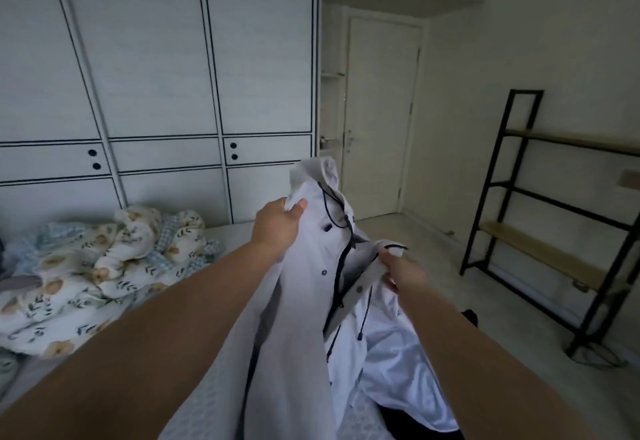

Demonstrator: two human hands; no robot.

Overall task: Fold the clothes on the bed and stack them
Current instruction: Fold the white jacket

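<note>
A white shirt with dark piping and dark buttons hangs in the air in front of me, over the bed's right edge. My left hand grips its upper part near the collar, thumb on top of the cloth. Lower and to the right, my right hand pinches the other front edge of the shirt. The shirt's lower part drapes down between my forearms and out of view. The bed shows as a pale strip behind my left arm.
A crumpled floral duvet lies on the bed at the left. White wardrobe doors stand behind the bed. A black metal shelf unit leans against the right wall. A closed door is at the back, with pale floor in front of it.
</note>
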